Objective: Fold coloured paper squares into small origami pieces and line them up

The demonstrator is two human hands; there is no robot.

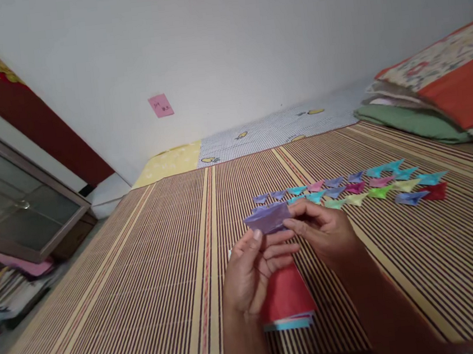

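Holding folded purple paper [268,219], L hand [248,268] & R hand [330,229] both pinch its edges. Red-topped paper stack [288,292] lies on striped mat [177,256] w/ origami rows [355,187] beyond.

Head-worn view, forward and downward

Indoor view, dim, diffuse light; direction unclear. Wall [248,46] grey, soft-toned, approx. even; small bright spot on cabinet door [30,184]. R hand [333,231] darker than L hand [247,274]. Wide-angle distortion: door & bedding [457,83] stretched, slanted nr. edges. Margins slightly blurred; writing on pink note [161,105] too soft to read; mat [176,251] stripes distinct nr. ctr.
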